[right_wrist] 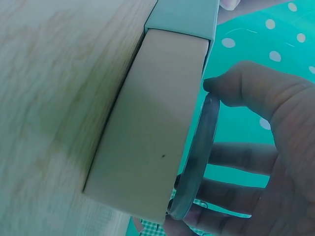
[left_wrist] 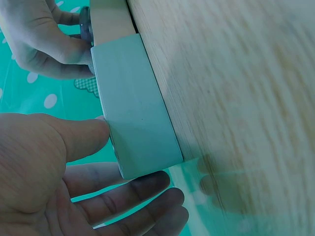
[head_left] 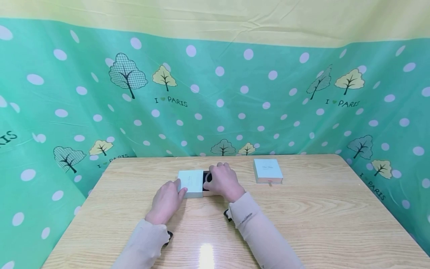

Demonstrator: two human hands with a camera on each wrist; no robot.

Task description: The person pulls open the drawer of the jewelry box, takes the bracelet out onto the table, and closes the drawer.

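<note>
Nearest: two hands. Left hand (head_left: 166,200): fingers spread, nearly straight, thumb on top of a pale blue box (head_left: 190,182), fingers against its end. Right hand (head_left: 226,183): fingers part-curled, pinching one bangle (right_wrist: 197,157) over the box's protruding drawer (right_wrist: 142,128). Right wrist view gives the bangle edge-on, tilted; only head view shows the drawer's dark inside. Boxes: two, second box (head_left: 267,169) closed, farther right on the surface (head_left: 319,216). Behind: dotted curtain (head_left: 215,87).
</note>
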